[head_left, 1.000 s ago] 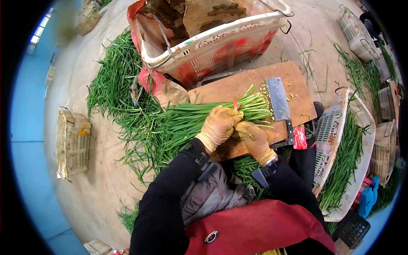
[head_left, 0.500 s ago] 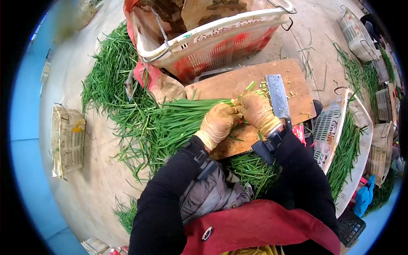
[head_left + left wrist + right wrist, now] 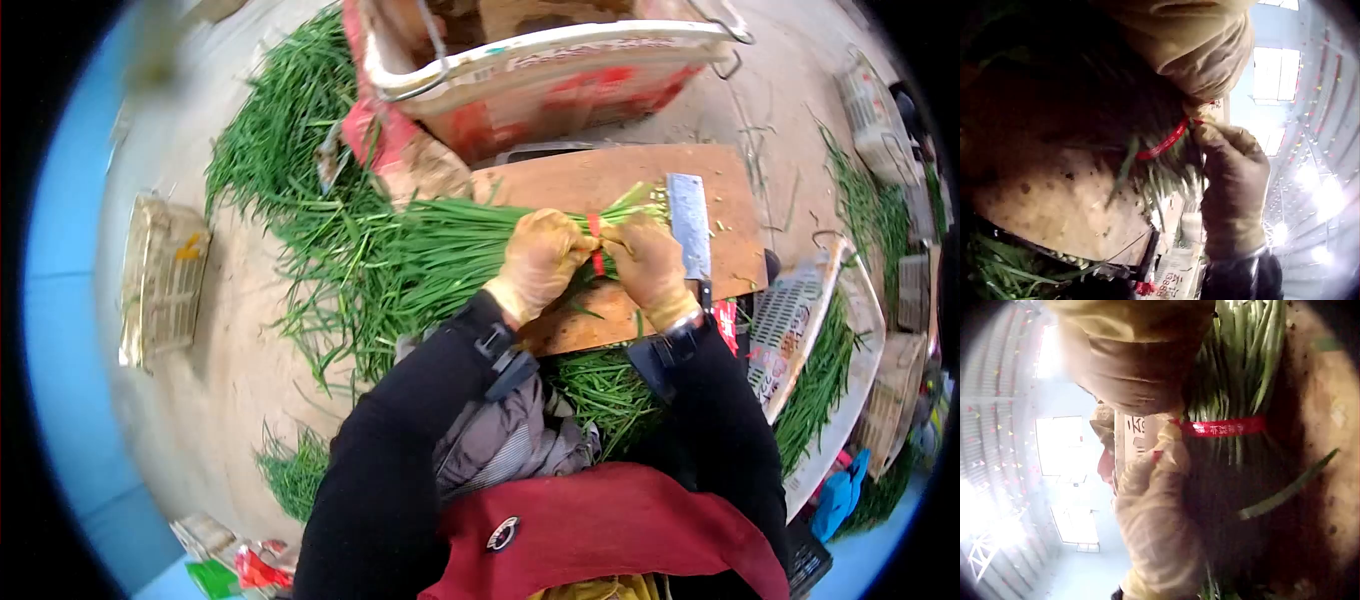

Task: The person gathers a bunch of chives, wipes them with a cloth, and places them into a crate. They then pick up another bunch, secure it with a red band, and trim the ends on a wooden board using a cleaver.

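Observation:
A bundle of long green chives (image 3: 455, 240) lies across a wooden board (image 3: 620, 165), its pale cut stems (image 3: 635, 200) toward the right. Round it near the stem end runs a red printed tie strip (image 3: 1235, 427). My left hand (image 3: 543, 262), in a yellowish glove, pinches the strip on the leaf side. On the stem side my gloved right hand (image 3: 650, 262) pinches it too, knuckles facing the other hand. Both wrist views show the fingertips meeting at the strip's ends. A cleaver (image 3: 689, 228) lies flat on the board, just beyond the right hand.
Behind the board stands a big white crate (image 3: 560, 95) with red marks. Loose chives (image 3: 290, 140) are heaped on the left floor. At right, a white basket (image 3: 800, 310) holds more chives. A pale crate (image 3: 165, 280) sits far left.
My right hand has risen from below the bundle to its stem side, next to the left hand. The red strip now shows as a band round the chives. The head view has shifted.

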A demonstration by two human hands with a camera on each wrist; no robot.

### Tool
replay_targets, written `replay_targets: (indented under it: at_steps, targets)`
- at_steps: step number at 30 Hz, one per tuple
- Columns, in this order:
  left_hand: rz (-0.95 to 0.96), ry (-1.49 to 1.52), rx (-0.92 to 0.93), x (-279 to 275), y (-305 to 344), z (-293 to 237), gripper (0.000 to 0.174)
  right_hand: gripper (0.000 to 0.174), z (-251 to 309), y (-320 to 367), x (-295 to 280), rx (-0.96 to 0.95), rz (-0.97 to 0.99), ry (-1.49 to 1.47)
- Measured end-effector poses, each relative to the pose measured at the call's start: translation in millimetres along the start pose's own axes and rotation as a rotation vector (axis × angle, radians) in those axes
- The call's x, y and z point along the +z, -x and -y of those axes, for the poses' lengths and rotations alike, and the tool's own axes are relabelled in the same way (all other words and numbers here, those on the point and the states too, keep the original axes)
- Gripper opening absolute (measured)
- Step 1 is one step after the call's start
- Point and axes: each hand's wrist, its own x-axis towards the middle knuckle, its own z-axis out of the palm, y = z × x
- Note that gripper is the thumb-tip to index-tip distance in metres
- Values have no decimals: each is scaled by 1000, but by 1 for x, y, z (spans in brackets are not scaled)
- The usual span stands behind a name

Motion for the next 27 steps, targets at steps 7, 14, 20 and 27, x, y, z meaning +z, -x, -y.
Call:
replay_targets:
  at_steps: [7,14,20,27]
  targets:
    - [129,-265,-123,8,-35,-7,7,12,19,29,15,79,-46,40]
    - [321,128,-532,2,-28,-31,33,17,21,51,41,219,-97,-63]
    - [209,104,36,-6,2,-14,37,29,10,54,3,430,8,-553]
    - [295,-12,96,2,2,-16,20,34,-7,4,-8,295,203,52]
